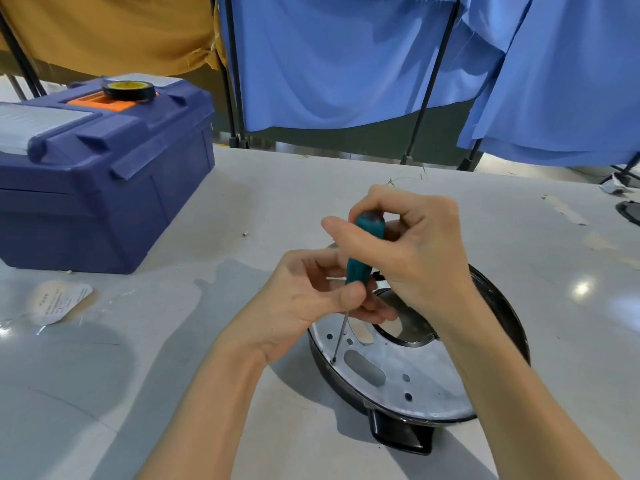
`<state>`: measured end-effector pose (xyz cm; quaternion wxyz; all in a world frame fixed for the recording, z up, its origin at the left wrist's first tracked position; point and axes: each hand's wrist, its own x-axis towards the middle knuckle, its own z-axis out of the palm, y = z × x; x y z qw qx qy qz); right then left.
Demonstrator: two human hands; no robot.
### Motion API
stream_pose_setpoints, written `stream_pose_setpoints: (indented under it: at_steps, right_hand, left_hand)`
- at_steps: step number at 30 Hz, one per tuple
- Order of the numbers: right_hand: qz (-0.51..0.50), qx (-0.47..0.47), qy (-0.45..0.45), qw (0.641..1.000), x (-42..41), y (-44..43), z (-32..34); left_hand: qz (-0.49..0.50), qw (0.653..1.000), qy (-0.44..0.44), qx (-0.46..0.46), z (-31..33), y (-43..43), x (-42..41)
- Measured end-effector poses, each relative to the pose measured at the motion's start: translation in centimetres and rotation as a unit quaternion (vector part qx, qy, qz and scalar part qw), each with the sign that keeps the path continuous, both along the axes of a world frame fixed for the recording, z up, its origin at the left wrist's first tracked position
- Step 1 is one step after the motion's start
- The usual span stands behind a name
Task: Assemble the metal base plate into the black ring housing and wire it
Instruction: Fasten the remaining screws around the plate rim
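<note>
A round metal base plate (408, 372) with holes and slots lies inside the black ring housing (498, 306) on the grey table. A teal-handled screwdriver (362, 258) stands nearly upright, its thin shaft tip in a hole near the plate's left edge. My right hand (401, 244) grips the top of the handle from above. My left hand (311, 296) pinches the lower end of the handle with thumb and fingers. The housing's black tab (401, 434) points toward me. My hands hide the far part of the plate.
A dark blue toolbox (97, 174) stands at the left with a roll of black tape (129, 90) on its lid. A clear packet with a label (57, 301) lies in front of it. Blue and mustard cloths hang behind the table. A dark object (630, 211) sits at the right edge.
</note>
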<state>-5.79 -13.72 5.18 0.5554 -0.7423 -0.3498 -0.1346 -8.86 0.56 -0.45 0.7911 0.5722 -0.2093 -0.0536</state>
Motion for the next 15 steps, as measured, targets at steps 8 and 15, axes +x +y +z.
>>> stream_pose_setpoints:
  at_steps: [8, 15]
  right_hand:
    - [0.165, 0.015, 0.119, 0.979, 0.6, -1.9, 0.6]
    - [0.041, -0.003, 0.022, 0.999, 0.4, 0.0, -0.3]
  left_hand:
    - [-0.04, 0.999, -0.006, -0.016, -0.2, 0.5, -0.1]
    - [-0.007, 1.0, 0.003, -0.007, 0.1, 0.2, -0.1]
